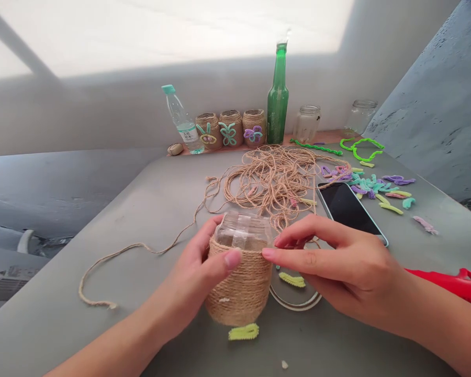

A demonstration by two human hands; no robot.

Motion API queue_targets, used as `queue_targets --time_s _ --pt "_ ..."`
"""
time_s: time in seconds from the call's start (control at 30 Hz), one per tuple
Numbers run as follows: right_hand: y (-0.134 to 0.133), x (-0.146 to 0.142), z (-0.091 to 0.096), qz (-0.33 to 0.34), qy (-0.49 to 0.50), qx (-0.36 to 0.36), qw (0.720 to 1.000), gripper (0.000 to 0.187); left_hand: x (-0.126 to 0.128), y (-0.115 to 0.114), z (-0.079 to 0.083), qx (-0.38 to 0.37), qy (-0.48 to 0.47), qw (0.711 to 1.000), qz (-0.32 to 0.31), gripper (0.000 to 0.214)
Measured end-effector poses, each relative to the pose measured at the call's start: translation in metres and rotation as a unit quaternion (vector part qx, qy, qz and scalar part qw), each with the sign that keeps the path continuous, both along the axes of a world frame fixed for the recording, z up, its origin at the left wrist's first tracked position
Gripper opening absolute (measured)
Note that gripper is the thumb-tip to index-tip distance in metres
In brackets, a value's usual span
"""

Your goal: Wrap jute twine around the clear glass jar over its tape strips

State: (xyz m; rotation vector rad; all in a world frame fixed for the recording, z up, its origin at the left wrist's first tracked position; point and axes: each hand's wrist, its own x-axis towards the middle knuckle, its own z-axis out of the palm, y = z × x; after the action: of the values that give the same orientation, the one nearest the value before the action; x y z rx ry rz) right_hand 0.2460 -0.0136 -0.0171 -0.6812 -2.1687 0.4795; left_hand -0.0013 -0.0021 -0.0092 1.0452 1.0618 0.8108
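A jar point(239, 288) wrapped in rows of jute twine stands in front of me, its transparent upper part bare with a strip of tape across it. My left hand point(192, 277) grips it from the left, thumb on the wrapped front. At the jar's upper right edge, the thumb and forefinger of my right hand point(337, 256) pinch the twine along the top row. Behind the jar lies a loose tangle of jute twine point(275, 175). Folded yellow chenille stems point(244, 332) lie below the jar, and a tape roll point(298, 305) is partly hidden beside it.
A phone point(349, 209) and a pile of coloured chenille pieces point(369, 184) lie to the right, near a red-handled tool point(451, 283). Along the back stand a water bottle point(186, 128), decorated twine-wrapped jars point(230, 128), a green bottle point(278, 104) and glass jars point(308, 124).
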Motion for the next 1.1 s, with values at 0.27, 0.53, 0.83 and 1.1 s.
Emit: queue_targets --time_s 0.27,0.53,0.83,1.1 --pt "0.0001 0.0027 0.0004 -0.003 0.001 -0.004 1.0 0.042 -0.0011 -0.0013 0.0035 0.009 0.053 0.998 0.024 0.079" --pt "0.0001 0.0039 0.0003 -0.021 0.012 -0.041 0.999 0.047 0.0001 0.0033 0.0037 -0.01 -0.038 0.999 0.02 0.063" --pt "0.0007 0.0019 0.0012 -0.028 0.05 -0.029 0.998 0.036 -0.0018 0.0017 0.0034 -0.023 -0.059 0.998 0.002 0.072" --pt "0.0019 0.0042 0.0004 -0.035 0.037 -0.029 0.998 0.039 -0.0025 0.0018 0.0037 -0.024 -0.08 0.996 -0.02 0.062"
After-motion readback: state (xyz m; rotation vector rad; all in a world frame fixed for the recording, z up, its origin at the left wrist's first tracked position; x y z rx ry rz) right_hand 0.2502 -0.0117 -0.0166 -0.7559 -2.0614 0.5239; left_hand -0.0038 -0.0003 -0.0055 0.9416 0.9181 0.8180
